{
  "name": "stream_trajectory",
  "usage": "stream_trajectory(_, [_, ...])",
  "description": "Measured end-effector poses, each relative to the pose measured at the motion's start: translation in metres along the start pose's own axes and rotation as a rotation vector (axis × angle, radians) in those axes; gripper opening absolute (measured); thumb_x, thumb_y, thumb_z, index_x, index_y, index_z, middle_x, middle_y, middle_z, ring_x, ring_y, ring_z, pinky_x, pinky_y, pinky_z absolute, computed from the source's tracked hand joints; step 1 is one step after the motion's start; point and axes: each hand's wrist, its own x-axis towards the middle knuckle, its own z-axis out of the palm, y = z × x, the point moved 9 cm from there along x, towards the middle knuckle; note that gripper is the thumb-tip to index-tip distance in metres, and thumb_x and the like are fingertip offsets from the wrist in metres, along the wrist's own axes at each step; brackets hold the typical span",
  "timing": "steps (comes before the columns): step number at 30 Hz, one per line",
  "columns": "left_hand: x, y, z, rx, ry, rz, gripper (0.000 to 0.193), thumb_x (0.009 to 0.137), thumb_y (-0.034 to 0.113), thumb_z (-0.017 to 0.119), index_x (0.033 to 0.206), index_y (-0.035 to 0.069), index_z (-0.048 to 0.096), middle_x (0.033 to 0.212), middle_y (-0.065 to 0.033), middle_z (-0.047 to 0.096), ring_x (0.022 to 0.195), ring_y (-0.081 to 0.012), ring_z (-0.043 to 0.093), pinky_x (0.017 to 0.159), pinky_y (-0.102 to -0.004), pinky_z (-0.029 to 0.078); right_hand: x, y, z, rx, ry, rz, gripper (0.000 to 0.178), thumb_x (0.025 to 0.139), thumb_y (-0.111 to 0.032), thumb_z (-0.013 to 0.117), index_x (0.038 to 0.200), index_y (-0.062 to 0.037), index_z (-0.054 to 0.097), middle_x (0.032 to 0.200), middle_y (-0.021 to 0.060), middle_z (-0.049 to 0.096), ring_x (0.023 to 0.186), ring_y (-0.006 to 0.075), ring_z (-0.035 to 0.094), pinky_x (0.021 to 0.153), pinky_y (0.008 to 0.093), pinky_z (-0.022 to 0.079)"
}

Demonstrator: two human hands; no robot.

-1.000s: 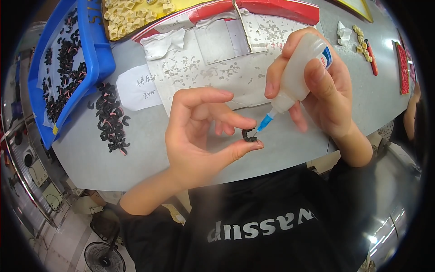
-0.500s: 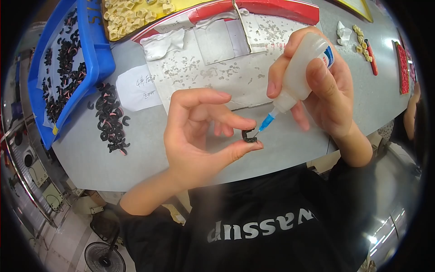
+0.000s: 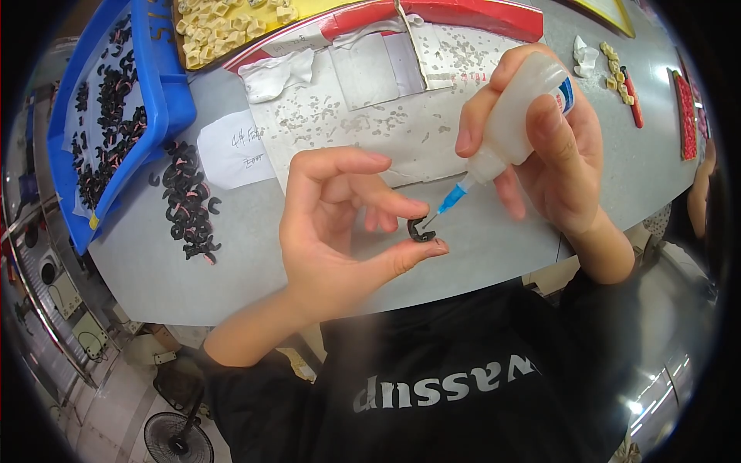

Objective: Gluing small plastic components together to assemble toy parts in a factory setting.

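pinches a small black c-shaped piece in the left hand above the grey table; grips a tilted translucent bottle in the right hand, aiming its blue-hubbed needle into the piece's opening.

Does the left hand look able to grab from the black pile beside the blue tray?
Probably not: the left hand pinches a black C-shaped piece, though nothing visible stands between that hand and the black pile.

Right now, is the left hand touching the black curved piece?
Touching: the head view shows the left hand pinching the black curved piece between thumb and one finger.
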Motion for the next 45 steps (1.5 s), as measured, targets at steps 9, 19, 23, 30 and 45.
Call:
stream_trajectory(9, [0.0, -0.001, 0.001, -0.02, -0.006, -0.013, 0.073, 0.057, -0.002, 0.079, 0.113, 0.007, 0.033, 0.079, -0.0024, 0.055, 0.067, -0.0082, 0.042, 0.061, -0.0208, 0.038, 0.0, -0.003, 0.002, 0.024, -0.047, -0.066, 0.039, 0.092, -0.038, 0.038, 0.105, -0.0013, 0.037, 0.081, 0.0183, 0.057, 0.034, 0.0072, 0.041, 0.034, 0.0154, 0.033])
stream_trajectory(19, [-0.001, -0.002, 0.0, -0.032, 0.001, -0.029, 0.072, 0.057, -0.002, 0.079, 0.113, 0.007, 0.033, 0.08, -0.0026, 0.055, 0.067, -0.0081, 0.042, 0.062, -0.0209, 0.038, 0.0, -0.005, 0.003, 0.016, -0.052, -0.097, 0.039, 0.092, -0.038, 0.036, 0.105, -0.0014, 0.037, 0.082, 0.0177, 0.057, 0.035, 0.0071, 0.041, 0.035, 0.0155, 0.034])
stream_trajectory(23, [0.001, -0.001, -0.002, -0.024, 0.007, -0.025, 0.072, 0.057, -0.003, 0.078, 0.112, 0.007, 0.034, 0.081, -0.0025, 0.056, 0.067, -0.0082, 0.041, 0.062, -0.021, 0.039, 0.001, -0.005, -0.002, -0.025, 0.001, -0.079, 0.039, 0.092, -0.038, 0.036, 0.105, -0.0015, 0.037, 0.082, 0.0167, 0.057, 0.034, 0.0068, 0.041, 0.035, 0.0153, 0.033])
stream_trajectory(30, [0.001, 0.0, -0.008, -0.09, 0.099, -0.023, 0.063, 0.06, -0.003, 0.077, 0.108, 0.006, 0.038, 0.084, -0.0067, 0.061, 0.069, -0.0073, 0.045, 0.065, -0.0214, 0.038, 0.0, -0.016, -0.04, -0.039, 0.211, -0.196, 0.048, 0.093, -0.048, 0.026, 0.108, -0.0053, 0.042, 0.086, 0.0114, 0.059, 0.043, 0.0025, 0.033, 0.042, 0.013, 0.028])
stream_trajectory(45, [-0.002, 0.004, -0.01, -0.153, 0.173, -0.075, 0.058, 0.063, -0.011, 0.069, 0.108, 0.005, 0.037, 0.087, -0.0083, 0.057, 0.065, -0.0065, 0.042, 0.066, -0.0202, 0.038, -0.054, -0.027, -0.04, -1.104, 0.149, -0.4, 0.033, 0.071, 0.004, 0.061, 0.095, -0.0051, 0.041, 0.116, 0.0192, 0.047, 0.103, 0.0294, 0.05, 0.084, 0.0338, 0.042])
